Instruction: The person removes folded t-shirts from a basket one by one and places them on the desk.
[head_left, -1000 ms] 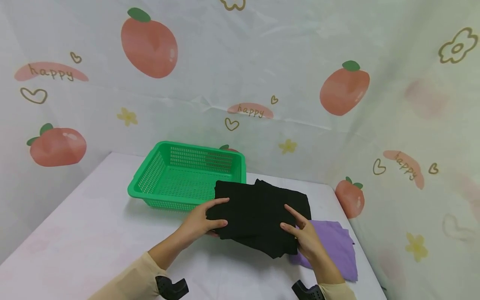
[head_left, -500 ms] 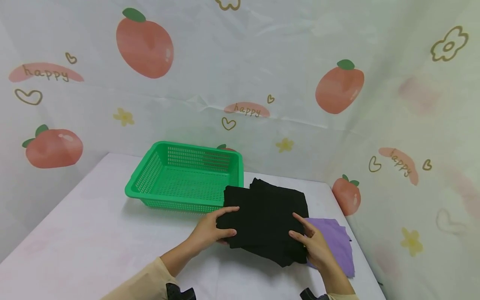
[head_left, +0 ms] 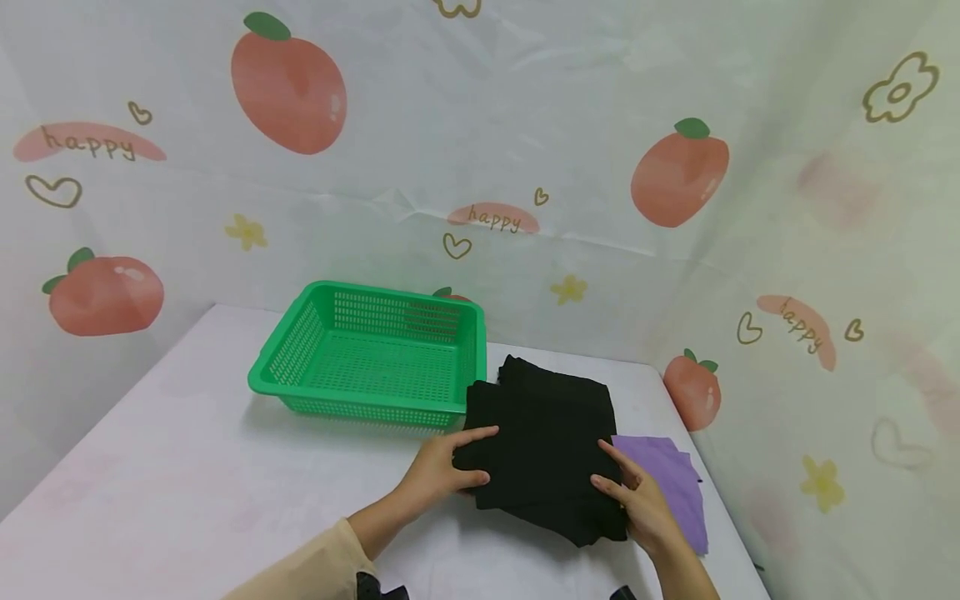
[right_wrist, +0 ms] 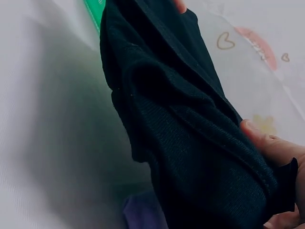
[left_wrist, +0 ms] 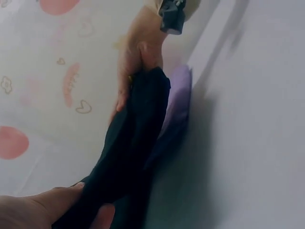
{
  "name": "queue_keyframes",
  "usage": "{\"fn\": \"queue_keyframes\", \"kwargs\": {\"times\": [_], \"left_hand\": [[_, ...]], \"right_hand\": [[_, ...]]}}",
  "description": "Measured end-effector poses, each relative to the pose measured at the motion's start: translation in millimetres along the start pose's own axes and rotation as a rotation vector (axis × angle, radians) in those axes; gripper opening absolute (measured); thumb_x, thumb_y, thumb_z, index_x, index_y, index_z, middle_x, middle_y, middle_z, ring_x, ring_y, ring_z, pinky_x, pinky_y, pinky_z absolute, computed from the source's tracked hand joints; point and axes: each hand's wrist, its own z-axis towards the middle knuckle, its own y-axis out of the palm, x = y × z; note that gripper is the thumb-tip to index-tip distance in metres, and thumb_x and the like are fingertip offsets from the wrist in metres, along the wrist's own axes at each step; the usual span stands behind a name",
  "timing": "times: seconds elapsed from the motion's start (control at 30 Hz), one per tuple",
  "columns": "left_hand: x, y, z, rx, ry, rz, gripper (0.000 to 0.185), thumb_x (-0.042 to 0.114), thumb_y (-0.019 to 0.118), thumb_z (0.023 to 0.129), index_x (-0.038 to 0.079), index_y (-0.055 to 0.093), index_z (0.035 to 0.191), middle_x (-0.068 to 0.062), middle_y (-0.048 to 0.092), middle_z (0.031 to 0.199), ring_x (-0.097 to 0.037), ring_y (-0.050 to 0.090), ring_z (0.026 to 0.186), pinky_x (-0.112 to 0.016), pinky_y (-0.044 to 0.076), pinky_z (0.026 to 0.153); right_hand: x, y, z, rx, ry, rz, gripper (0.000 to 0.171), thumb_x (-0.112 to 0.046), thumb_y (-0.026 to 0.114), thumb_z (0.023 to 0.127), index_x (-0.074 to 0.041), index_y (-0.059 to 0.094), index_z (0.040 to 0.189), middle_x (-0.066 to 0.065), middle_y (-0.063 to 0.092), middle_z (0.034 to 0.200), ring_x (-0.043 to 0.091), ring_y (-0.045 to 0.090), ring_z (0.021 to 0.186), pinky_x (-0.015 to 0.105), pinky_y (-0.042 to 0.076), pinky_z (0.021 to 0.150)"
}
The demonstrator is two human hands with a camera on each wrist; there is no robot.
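Observation:
Both hands hold a folded black garment [head_left: 543,467] in front of the body. My left hand [head_left: 438,471] grips its left edge, thumb and a finger on top and the other fingers hidden beneath. At the right end, my right hand [head_left: 641,504] holds the edge the same way. Layered folds of the black garment [right_wrist: 176,129] show in the right wrist view, where it stands over its shadow on the table. Just behind lies another black folded cloth [head_left: 558,383], partly covered by the held one. A purple folded cloth [head_left: 678,479] lies at the right, partly behind my right hand.
A green plastic basket [head_left: 360,403] with perforated sides stands at the back left of the white table [head_left: 172,467]. A printed white curtain [head_left: 570,108] hangs behind the table and along its right side.
Both hands have carried the black garment to the right and nearer to the body, away from the basket's front corner. The black cloth behind and the purple cloth stay in place.

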Motion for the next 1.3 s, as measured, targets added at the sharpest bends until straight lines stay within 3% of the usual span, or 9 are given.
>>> {"fn": "queue_keyframes", "kwargs": {"times": [0.3,0.4,0.53,0.73,0.8,0.9,1.03,1.13,1.3], "left_hand": [[-3.8,14.6,0.3,-0.005,0.027,0.071,0.063,0.013,0.082,0.08,0.03,0.061,0.136,-0.027,0.055,0.136,-0.006,0.07,0.062,-0.031,0.056,0.079],[-5.0,17.6,0.1,-0.013,0.029,0.081,0.063,0.012,0.082,0.079,0.03,0.061,0.136,-0.027,0.054,0.137,-0.007,0.07,0.058,-0.034,0.056,0.081],[-7.2,19.4,0.0,-0.028,0.024,0.069,0.063,0.01,0.082,0.079,0.029,0.061,0.136,-0.027,0.054,0.136,-0.008,0.07,0.059,-0.029,0.057,0.075],[-11.0,20.0,1.1,-0.039,0.028,0.044,0.062,0.008,0.081,0.08,0.027,0.062,0.136,-0.027,0.056,0.135,-0.012,0.071,0.076,-0.022,0.056,0.062],[-12.2,19.9,1.4,-0.035,0.034,0.056,0.062,0.008,0.081,0.08,0.026,0.062,0.135,-0.026,0.056,0.135,-0.015,0.071,0.084,-0.021,0.055,0.062],[-13.9,19.6,1.4,-0.029,0.04,0.083,0.062,0.009,0.081,0.08,0.027,0.062,0.136,-0.024,0.058,0.133,-0.021,0.071,0.092,-0.027,0.058,0.07],[-15.8,19.3,1.0,-0.019,0.042,0.133,0.063,0.012,0.082,0.079,0.029,0.061,0.136,-0.019,0.061,0.132,-0.029,0.063,0.114,-0.045,0.054,0.091],[-16.8,19.0,0.9,-0.015,0.038,0.152,0.063,0.013,0.082,0.079,0.029,0.061,0.136,-0.017,0.062,0.131,-0.029,0.057,0.121,-0.049,0.049,0.096],[-19.0,18.5,1.6,-0.019,0.028,0.145,0.064,0.013,0.082,0.079,0.029,0.06,0.137,-0.019,0.061,0.131,-0.024,0.059,0.114,-0.043,0.051,0.091]], "right_hand": [[7,-9,-2,0.018,0.009,0.01,0.068,-0.004,0.065,0.093,-0.007,0.033,0.154,0.016,0.028,0.159,0.012,0.053,0.12,0.029,0.056,0.088],[11,-10,-2,0.029,0.011,0.002,0.069,-0.005,0.067,0.092,-0.005,0.035,0.153,0.016,0.028,0.159,0.013,0.052,0.122,0.026,0.054,0.088],[17,-9,-1,0.052,0.018,-0.01,0.069,-0.005,0.069,0.09,-0.005,0.038,0.151,0.017,0.03,0.158,0.02,0.048,0.127,0.023,0.053,0.088],[21,-7,0,0.07,0.014,0.008,0.068,-0.002,0.069,0.09,-0.005,0.039,0.151,0.018,0.034,0.155,0.008,0.056,0.113,0.024,0.054,0.086],[22,-7,1,0.064,0.013,0.012,0.067,-0.002,0.068,0.091,-0.005,0.038,0.151,0.02,0.034,0.155,0.011,0.056,0.115,0.025,0.054,0.086],[22,-7,2,0.058,0.012,-0.015,0.067,-0.002,0.067,0.092,-0.005,0.037,0.152,0.021,0.032,0.156,0.024,0.049,0.127,0.032,0.053,0.093],[22,-8,2,0.054,-0.003,-0.087,0.067,-0.004,0.068,0.091,-0.002,0.037,0.151,0.023,0.023,0.16,0.037,0.026,0.144,0.051,0.033,0.113],[23,-9,3,0.054,-0.011,-0.112,0.067,-0.005,0.069,0.091,-0.001,0.037,0.15,0.024,0.019,0.161,0.039,0.017,0.147,0.057,0.023,0.116],[24,-6,3,0.066,0.003,-0.111,0.067,-0.005,0.069,0.091,-0.005,0.039,0.151,0.02,0.025,0.159,0.035,0.029,0.143,0.027,0.044,0.1]]}}
